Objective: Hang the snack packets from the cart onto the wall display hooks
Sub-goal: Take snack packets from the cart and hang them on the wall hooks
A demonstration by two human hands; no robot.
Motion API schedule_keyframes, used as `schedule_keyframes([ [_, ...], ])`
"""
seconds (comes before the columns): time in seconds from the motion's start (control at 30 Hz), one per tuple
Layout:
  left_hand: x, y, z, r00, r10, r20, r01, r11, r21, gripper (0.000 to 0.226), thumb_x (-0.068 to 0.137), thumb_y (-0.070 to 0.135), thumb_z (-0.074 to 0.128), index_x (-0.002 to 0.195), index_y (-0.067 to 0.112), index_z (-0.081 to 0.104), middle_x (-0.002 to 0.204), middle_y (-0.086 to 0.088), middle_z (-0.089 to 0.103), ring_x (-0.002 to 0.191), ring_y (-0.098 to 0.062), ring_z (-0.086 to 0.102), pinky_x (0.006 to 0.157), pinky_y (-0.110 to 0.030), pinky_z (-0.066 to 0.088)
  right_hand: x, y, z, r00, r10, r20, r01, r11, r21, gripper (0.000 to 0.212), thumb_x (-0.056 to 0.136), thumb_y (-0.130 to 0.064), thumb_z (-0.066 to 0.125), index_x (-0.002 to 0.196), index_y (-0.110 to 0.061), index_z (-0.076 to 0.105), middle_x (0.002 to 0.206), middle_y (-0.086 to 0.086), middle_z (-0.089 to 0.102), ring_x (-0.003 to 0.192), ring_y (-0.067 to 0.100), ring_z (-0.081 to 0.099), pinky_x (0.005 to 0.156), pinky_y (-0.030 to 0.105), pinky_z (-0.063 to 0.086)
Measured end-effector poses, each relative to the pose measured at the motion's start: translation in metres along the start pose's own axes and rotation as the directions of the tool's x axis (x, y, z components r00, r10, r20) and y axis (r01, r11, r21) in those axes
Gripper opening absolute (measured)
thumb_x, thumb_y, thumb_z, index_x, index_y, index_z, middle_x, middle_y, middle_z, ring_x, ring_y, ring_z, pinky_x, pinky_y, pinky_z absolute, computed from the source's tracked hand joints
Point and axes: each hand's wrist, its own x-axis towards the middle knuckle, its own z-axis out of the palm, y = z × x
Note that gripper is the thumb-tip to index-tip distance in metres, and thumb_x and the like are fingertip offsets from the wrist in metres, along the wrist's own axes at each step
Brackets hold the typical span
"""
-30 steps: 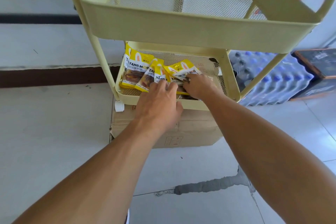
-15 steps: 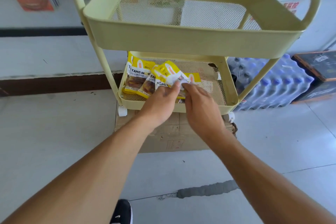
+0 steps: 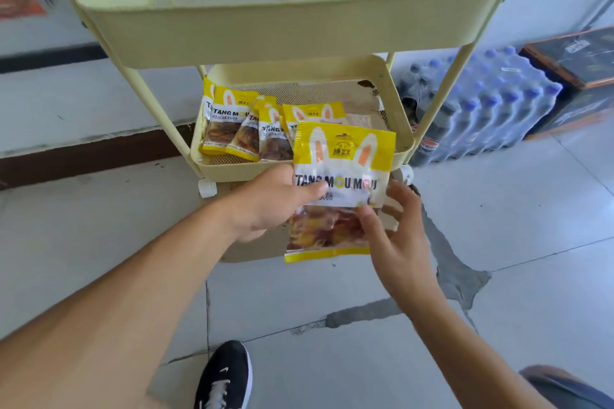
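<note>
A yellow and white snack packet (image 3: 342, 173) with rabbit ears printed on it hangs upright in front of the pale yellow cart (image 3: 265, 33). My left hand (image 3: 269, 202) grips its left edge, thumb across the front. My right hand (image 3: 395, 229) pinches its right side with thumb and fingers. Several more packets (image 3: 246, 129) lean together in the cart's lower mesh tray (image 3: 299, 169), at its left. The upper tray holds nothing I can see. No wall hooks are in view.
A cardboard box (image 3: 255, 249) sits on the floor under the cart. Shrink-wrapped water bottles (image 3: 491, 103) and a dark crate (image 3: 581, 56) stand to the right. A wall with a brown skirting runs at the left. My black shoe (image 3: 226, 375) is on the tiled floor.
Both hands have drawn one packet out of the lower tray toward me and raised it upright. The other packets stayed in the tray.
</note>
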Motion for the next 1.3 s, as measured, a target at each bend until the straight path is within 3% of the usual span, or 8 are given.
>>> schedule_keyframes([
  [0.1, -0.011, 0.004, 0.013, 0.988, 0.021, 0.153, -0.018, 1.0, -0.021, 0.033, 0.097, 0.033, 0.059, 0.126, 0.017, 0.064, 0.13, -0.002, 0.067, 0.124, -0.017, 0.059, 0.113, -0.035, 0.037, 0.006, -0.009, -0.013, 0.984, 0.144, 0.102, -0.17, 0.928, 0.331, 0.042, 0.092, -0.046, 0.061, 0.128, -0.026, 0.055, 0.119, -0.006, 0.07, 0.111, 0.012, 0.066, 0.096, 0.045, 0.054],
  [0.2, -0.021, 0.014, 0.033, 0.988, 0.037, 0.147, -0.016, 0.989, -0.144, 0.043, 0.084, 0.055, 0.055, 0.118, 0.031, 0.069, 0.122, 0.019, 0.068, 0.121, -0.004, 0.056, 0.104, -0.029, 0.042, 0.004, -0.02, -0.025, 0.939, 0.266, 0.216, -0.34, 0.796, 0.5, 0.038, 0.09, -0.037, 0.064, 0.116, -0.009, 0.069, 0.11, 0.017, 0.073, 0.103, 0.036, 0.07, 0.093, 0.06, 0.053],
  [0.37, -0.023, 0.016, 0.053, 0.995, 0.095, 0.044, -0.081, 0.963, -0.257, 0.048, 0.093, 0.062, 0.051, 0.11, 0.025, 0.075, 0.117, 0.007, 0.073, 0.118, -0.012, 0.063, 0.11, -0.044, 0.041, -0.01, -0.019, -0.039, 0.926, 0.307, 0.22, -0.377, 0.779, 0.501, 0.037, 0.085, -0.04, 0.061, 0.103, -0.01, 0.075, 0.102, 0.018, 0.075, 0.095, 0.038, 0.072, 0.086, 0.063, 0.054],
  [0.5, -0.02, 0.014, 0.067, 0.989, 0.115, 0.091, -0.079, 0.941, -0.33, 0.034, 0.097, 0.034, 0.05, 0.103, 0.011, 0.074, 0.106, -0.004, 0.076, 0.099, -0.017, 0.073, 0.082, -0.028, 0.057, -0.025, -0.011, -0.045, 0.918, 0.354, 0.18, -0.393, 0.743, 0.542, 0.037, 0.083, -0.045, 0.059, 0.091, -0.015, 0.078, 0.094, 0.014, 0.077, 0.086, 0.033, 0.075, 0.079, 0.053, 0.059],
  [0.73, -0.018, 0.009, 0.091, 0.971, -0.049, 0.233, 0.132, 0.926, -0.354, 0.043, 0.097, 0.035, 0.051, 0.104, -0.003, 0.07, 0.1, -0.02, 0.075, 0.092, -0.035, 0.073, 0.081, -0.044, 0.061, -0.046, 0.001, -0.05, 0.861, 0.495, 0.117, -0.469, 0.683, 0.56, 0.031, 0.087, -0.033, 0.059, 0.104, -0.011, 0.073, 0.098, 0.012, 0.077, 0.089, 0.031, 0.075, 0.07, 0.043, 0.061],
  [0.9, -0.051, 0.02, 0.112, 0.937, -0.216, 0.275, 0.297, 0.907, -0.299, 0.041, 0.099, 0.037, 0.052, 0.106, 0.002, 0.072, 0.101, -0.019, 0.075, 0.095, -0.036, 0.073, 0.085, -0.048, 0.059, -0.076, -0.018, -0.071, 0.766, 0.635, 0.1, -0.568, 0.596, 0.567, 0.028, 0.09, -0.032, 0.059, 0.099, -0.012, 0.077, 0.1, 0.014, 0.076, 0.092, 0.033, 0.074, 0.077, 0.049, 0.06],
  [1.13, -0.152, 0.115, 0.108, 0.884, -0.363, 0.295, 0.438, 0.865, -0.245, 0.039, 0.096, 0.031, 0.058, 0.104, -0.004, 0.072, 0.1, -0.029, 0.072, 0.095, -0.051, 0.068, 0.087, -0.06, 0.055, -0.145, -0.139, -0.131, 0.625, 0.766, 0.152, -0.678, 0.437, 0.591, 0.028, 0.098, -0.024, 0.055, 0.103, -0.004, 0.074, 0.096, 0.018, 0.076, 0.088, 0.034, 0.074, 0.069, 0.044, 0.062],
  [1.3, -0.226, 0.25, 0.104, 0.894, -0.285, 0.346, 0.366, 0.91, -0.197, 0.052, 0.089, 0.045, 0.055, 0.106, -0.001, 0.073, 0.104, -0.026, 0.072, 0.101, -0.045, 0.069, 0.095, -0.062, 0.051, -0.161, -0.265, -0.224, 0.665, 0.737, 0.121, -0.646, 0.485, 0.589, 0.025, 0.096, -0.024, 0.059, 0.091, -0.008, 0.076, 0.092, 0.02, 0.075, 0.082, 0.035, 0.074, 0.067, 0.043, 0.06],
])
